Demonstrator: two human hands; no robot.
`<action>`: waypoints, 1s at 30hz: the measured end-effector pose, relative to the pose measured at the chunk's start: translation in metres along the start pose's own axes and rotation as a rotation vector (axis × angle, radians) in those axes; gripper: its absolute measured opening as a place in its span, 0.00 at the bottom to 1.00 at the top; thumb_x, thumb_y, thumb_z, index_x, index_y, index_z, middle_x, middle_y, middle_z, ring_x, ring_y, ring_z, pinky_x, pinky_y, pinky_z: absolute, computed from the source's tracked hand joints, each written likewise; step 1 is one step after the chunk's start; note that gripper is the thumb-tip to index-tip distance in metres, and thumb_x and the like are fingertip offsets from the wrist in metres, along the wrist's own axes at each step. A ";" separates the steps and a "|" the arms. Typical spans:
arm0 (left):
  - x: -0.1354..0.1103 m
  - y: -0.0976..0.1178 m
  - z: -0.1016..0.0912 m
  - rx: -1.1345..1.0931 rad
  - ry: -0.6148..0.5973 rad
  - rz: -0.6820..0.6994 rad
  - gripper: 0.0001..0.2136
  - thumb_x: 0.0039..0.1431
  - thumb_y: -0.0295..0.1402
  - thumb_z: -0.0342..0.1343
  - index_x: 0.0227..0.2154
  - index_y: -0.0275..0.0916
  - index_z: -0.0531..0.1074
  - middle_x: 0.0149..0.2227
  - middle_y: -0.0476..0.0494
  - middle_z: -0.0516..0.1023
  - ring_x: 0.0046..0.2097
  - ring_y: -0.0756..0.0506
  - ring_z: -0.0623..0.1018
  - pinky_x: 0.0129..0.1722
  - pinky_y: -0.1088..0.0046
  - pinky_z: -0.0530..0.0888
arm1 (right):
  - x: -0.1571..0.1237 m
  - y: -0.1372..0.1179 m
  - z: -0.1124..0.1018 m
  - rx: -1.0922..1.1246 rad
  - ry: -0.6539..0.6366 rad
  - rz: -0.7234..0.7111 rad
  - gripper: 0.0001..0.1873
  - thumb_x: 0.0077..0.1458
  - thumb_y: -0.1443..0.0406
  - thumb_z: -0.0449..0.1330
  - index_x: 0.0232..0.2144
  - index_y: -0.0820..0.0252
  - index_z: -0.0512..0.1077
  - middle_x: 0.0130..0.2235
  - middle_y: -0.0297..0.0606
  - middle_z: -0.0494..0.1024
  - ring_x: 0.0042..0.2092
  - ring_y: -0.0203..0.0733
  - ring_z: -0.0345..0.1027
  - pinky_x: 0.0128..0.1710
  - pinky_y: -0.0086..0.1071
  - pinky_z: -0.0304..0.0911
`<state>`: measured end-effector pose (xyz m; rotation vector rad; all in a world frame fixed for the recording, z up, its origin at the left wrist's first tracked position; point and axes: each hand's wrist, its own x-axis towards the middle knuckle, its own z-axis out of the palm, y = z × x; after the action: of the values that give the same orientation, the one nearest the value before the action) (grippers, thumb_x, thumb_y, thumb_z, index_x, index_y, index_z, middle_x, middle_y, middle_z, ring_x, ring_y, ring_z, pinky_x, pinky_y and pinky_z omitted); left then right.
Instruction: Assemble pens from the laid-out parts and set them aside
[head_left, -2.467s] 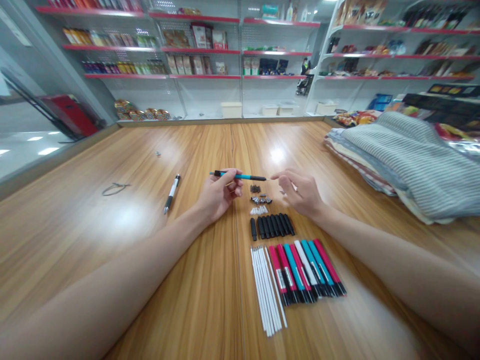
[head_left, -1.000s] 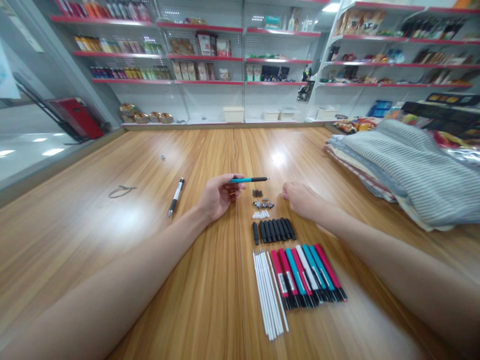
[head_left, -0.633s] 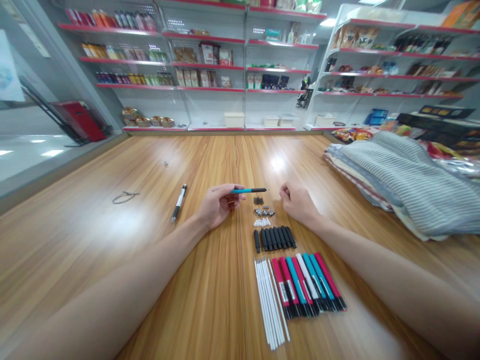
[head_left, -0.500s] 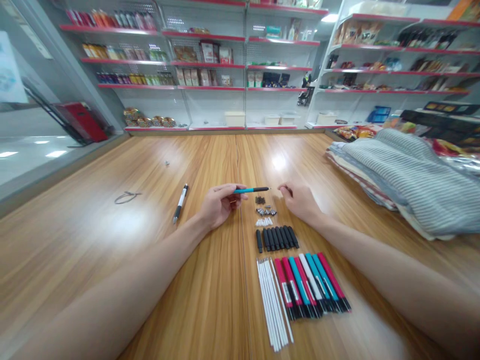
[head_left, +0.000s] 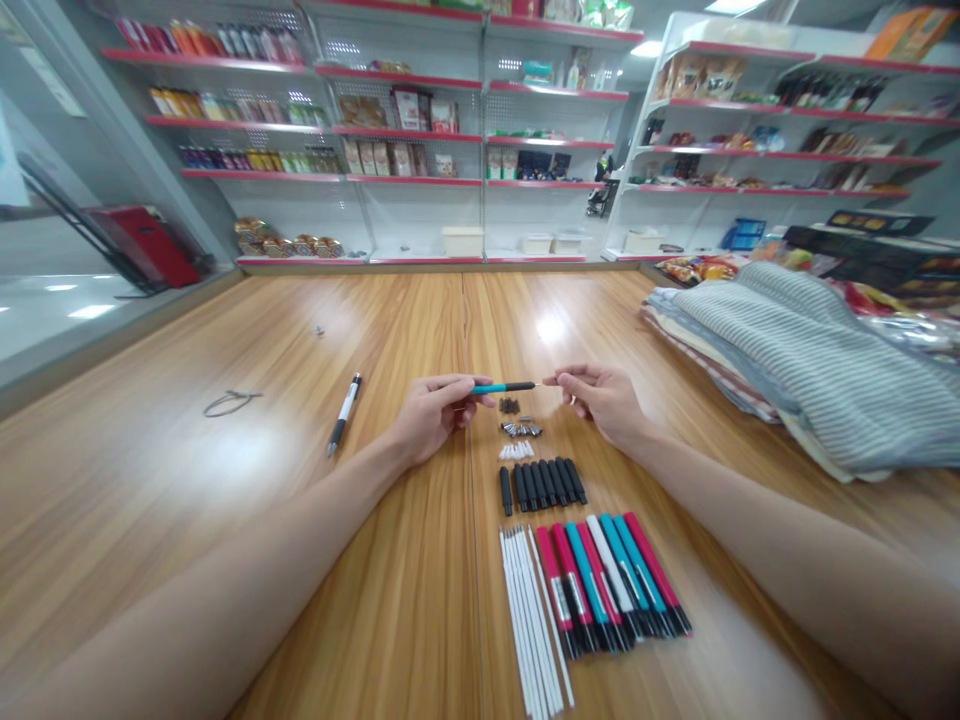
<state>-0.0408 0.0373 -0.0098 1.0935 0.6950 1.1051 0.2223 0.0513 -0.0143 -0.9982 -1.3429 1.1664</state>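
Note:
My left hand [head_left: 433, 415] is closed round a teal pen with a black grip [head_left: 501, 387], held level with its tip pointing right. My right hand [head_left: 601, 400] pinches something too small to name just off that tip. Beneath the hands lie small heaps of pen parts: dark springs [head_left: 509, 405], metal tips [head_left: 522, 429] and white bits [head_left: 517, 451]. Nearer me sit a row of black grips [head_left: 544, 483], several white refills [head_left: 529, 618] and several red, teal and white pen barrels [head_left: 609, 585].
The wooden table [head_left: 300, 520] also carries a finished white-and-black pen [head_left: 343, 413], a wire loop [head_left: 229, 402] and a tiny part [head_left: 319, 330] at left. Folded striped cloths [head_left: 795, 350] are stacked at right. Store shelves line the back.
My right hand was a loose fist on the table; it has lifted and now pinches at the pen's tip. The left hand kept the pen nearly still.

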 end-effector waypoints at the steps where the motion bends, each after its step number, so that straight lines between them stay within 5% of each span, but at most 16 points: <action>1: 0.000 0.000 0.001 0.015 -0.008 0.001 0.14 0.56 0.35 0.59 0.42 0.31 0.78 0.34 0.36 0.80 0.25 0.53 0.68 0.25 0.75 0.60 | -0.001 0.000 0.000 0.007 -0.013 0.001 0.20 0.47 0.55 0.68 0.36 0.65 0.72 0.41 0.46 0.80 0.25 0.27 0.63 0.16 0.19 0.54; 15: -0.001 0.000 0.001 0.041 -0.050 0.011 0.14 0.57 0.35 0.59 0.43 0.31 0.78 0.36 0.35 0.79 0.26 0.53 0.67 0.25 0.75 0.59 | -0.005 -0.006 0.011 -0.105 -0.074 0.003 0.21 0.47 0.53 0.67 0.36 0.65 0.74 0.25 0.35 0.75 0.19 0.26 0.60 0.14 0.20 0.53; 23: -0.002 0.000 0.002 0.056 -0.078 -0.001 0.16 0.55 0.36 0.62 0.43 0.31 0.78 0.37 0.34 0.80 0.27 0.54 0.66 0.25 0.75 0.59 | -0.009 -0.007 0.013 -0.141 -0.097 0.008 0.22 0.49 0.52 0.66 0.37 0.64 0.73 0.32 0.42 0.80 0.24 0.31 0.69 0.17 0.21 0.59; 30: -0.001 -0.001 0.002 0.084 -0.056 0.021 0.15 0.54 0.36 0.62 0.42 0.32 0.78 0.35 0.35 0.79 0.26 0.54 0.67 0.25 0.76 0.59 | -0.016 -0.006 0.016 -0.328 -0.077 -0.145 0.19 0.52 0.54 0.65 0.40 0.62 0.74 0.31 0.40 0.80 0.28 0.34 0.71 0.23 0.24 0.62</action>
<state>-0.0391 0.0355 -0.0103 1.2012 0.6915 1.0674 0.2088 0.0326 -0.0110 -1.0738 -1.6762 0.9006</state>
